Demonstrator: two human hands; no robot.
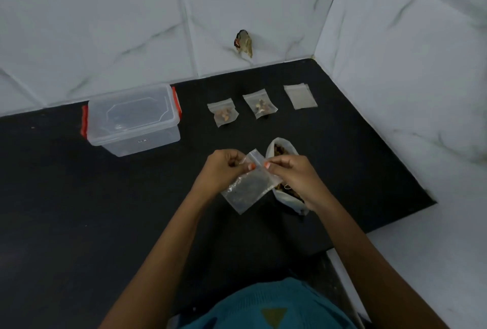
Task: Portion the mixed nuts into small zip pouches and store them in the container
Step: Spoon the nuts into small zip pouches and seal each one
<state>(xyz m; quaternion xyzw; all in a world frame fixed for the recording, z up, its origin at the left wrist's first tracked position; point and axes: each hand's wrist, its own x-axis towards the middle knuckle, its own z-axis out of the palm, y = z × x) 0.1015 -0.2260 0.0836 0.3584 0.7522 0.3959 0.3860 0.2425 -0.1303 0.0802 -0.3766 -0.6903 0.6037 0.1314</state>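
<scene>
Both my hands hold an empty clear zip pouch (249,186) above the black counter. My left hand (224,169) pinches one side of its top edge and my right hand (292,174) pinches the other. Just behind and right of the pouch stands an open white bag of mixed nuts (280,150), partly hidden by my right hand. Two filled pouches (223,115) (259,107) lie flat further back. A small stack of empty pouches (300,96) lies to their right. The clear container (131,120) with red clips and its lid on sits at the left.
The black counter (79,210) ends at a tiled wall behind and at the right, where a white ledge cuts in near my right arm. A hole with debris (243,43) marks the back wall. My teal garment (268,305) shows at the bottom.
</scene>
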